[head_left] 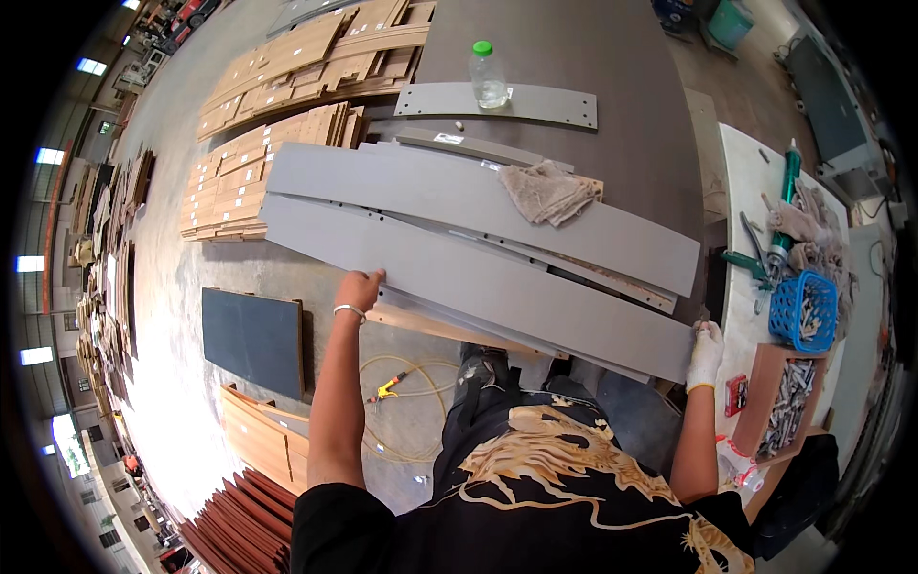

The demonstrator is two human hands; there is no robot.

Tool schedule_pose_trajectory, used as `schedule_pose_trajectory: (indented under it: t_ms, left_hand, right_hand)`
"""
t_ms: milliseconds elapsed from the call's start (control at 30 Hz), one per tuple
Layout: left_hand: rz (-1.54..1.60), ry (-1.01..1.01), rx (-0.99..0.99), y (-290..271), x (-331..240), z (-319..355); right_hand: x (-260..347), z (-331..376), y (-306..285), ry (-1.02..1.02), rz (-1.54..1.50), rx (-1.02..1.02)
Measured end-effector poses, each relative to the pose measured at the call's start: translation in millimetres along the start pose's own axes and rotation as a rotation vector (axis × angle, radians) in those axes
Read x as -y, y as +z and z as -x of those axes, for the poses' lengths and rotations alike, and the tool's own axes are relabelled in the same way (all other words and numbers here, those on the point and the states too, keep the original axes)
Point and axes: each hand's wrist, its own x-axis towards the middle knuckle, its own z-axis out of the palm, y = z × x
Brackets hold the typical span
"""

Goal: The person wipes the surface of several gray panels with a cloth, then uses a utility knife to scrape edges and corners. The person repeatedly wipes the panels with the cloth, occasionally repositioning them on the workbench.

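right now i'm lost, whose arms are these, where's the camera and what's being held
No machine here, just a person's own two hands. A fisheye camera worn on the head looks down, so straight edges bend. The bare left hand holds a long grey panel by its near edge; the gloved right hand holds its right end. Just beyond lies a second grey panel with a cloth on it. Farther back on the dark table, a green-capped bottle stands on a shorter grey board.

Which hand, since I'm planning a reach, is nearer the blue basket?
Right. The gloved right hand is at the right end of the nearest grey board, a short way left of the blue basket; the left hand holds that board's near edge, much farther left.
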Motion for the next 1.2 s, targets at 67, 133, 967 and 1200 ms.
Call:
schedule_pose_trajectory:
  t_ms: [67,133,967,1200]
  left_hand:
    - [-0.393,0.228,-0.034,-13.2,-25.9,6.9]
    - [-0.314,0.223,-0.002,-34.6,-79.8,9.4]
    - [-0.456,1.583,0.354,-82.8,-155.4,-61.2]
    - [-0.517,1.646,0.254,-43.6,-120.6,-37.5]
  right_hand:
    - [-2.6,-8.2,7.5,-0.059,0.148,-0.083]
    - [-2.7,-14.6,12.3,-0.074,0.207,-0.182]
    - [80.4,76.8,67.6,0.337,0.464,-0.493]
    - [22.4,136.4,71.3,0.229,0.012,-0.768]
